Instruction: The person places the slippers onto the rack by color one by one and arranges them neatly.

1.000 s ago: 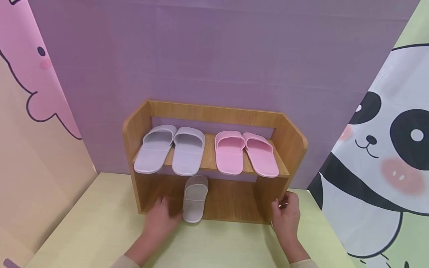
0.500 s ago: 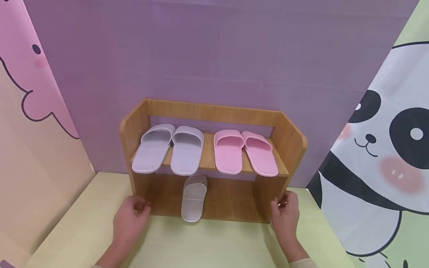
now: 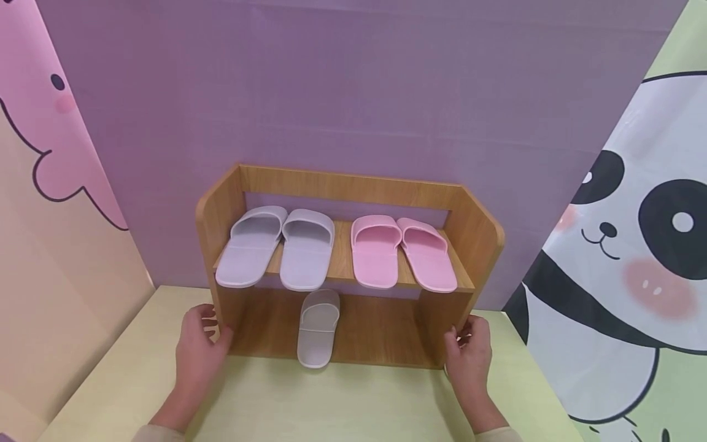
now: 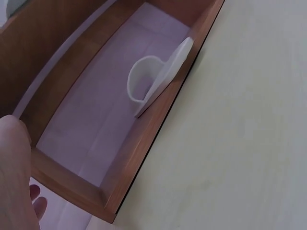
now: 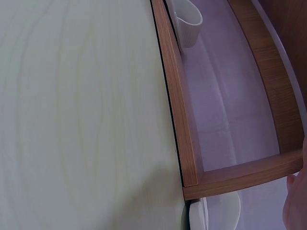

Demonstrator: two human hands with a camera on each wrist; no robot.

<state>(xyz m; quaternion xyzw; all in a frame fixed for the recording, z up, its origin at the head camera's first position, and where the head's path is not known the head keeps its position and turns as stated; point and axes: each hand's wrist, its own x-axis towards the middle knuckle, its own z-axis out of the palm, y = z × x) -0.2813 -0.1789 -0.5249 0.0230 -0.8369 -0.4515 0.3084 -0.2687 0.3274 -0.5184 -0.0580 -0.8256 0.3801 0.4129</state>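
A wooden two-tier shoe rack (image 3: 353, 189) stands on the table. My left hand (image 3: 197, 350) holds its left side panel, thumb at the front edge and fingers on the outer side. At the opposite end, my right hand (image 3: 469, 356) grips the right side panel the same way. Two pale lilac slippers (image 3: 307, 261) and two pink slippers (image 3: 375, 261) sit on the upper shelf, toes toward the back. On the lower shelf lies a single whitish slipper (image 3: 316, 337), left of the middle. Another white slipper (image 5: 223, 211) shows outside the right panel in the right wrist view.
The pale wooden table (image 3: 331, 405) extends in front of the rack. A purple backdrop (image 3: 353, 92) rises behind it. Printed panels flank both sides, with a pink figure (image 3: 38, 123) at left and a panda (image 3: 613, 264) at right.
My left hand has moved left, from beside the lower-shelf slipper to the rack's left side panel. My right hand has stayed on the right panel. The slippers keep their places on the shelves.
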